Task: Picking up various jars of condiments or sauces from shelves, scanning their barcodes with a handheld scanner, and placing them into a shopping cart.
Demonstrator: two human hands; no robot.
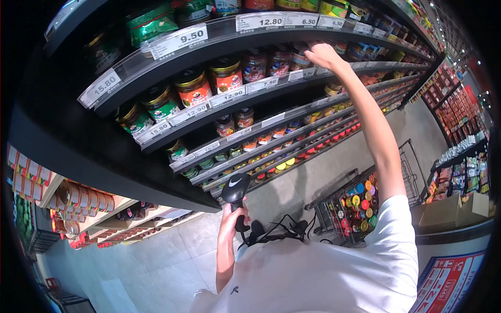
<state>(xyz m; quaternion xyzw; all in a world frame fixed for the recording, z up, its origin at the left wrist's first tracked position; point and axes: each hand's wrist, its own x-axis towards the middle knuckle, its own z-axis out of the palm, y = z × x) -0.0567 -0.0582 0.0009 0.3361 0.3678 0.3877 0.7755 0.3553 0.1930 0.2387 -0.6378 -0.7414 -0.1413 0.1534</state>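
Note:
My left hand (234, 219) is wrapped around the handle of a black handheld barcode scanner (235, 187), held upright in front of my body with its cable hanging down. My right arm stretches up to a shelf of glass jars, where my right hand (323, 55) is at a jar with a pale label (300, 59), just under the shelf above. The fingertips are partly hidden, so a grip on that jar cannot be made out. Along the same shelf stand jars with orange labels (194, 93), jars with green labels (161, 105) and dark red jars (254, 67).
Price-tag rails (270, 21) edge the curved-looking shelves. A wire shopping cart (332, 219) filled with colourful-lidded jars stands on the tiled floor by my right side. Cardboard boxes (450, 213) lie beyond it. Wooden shelves (105, 223) with packaged goods are at the left.

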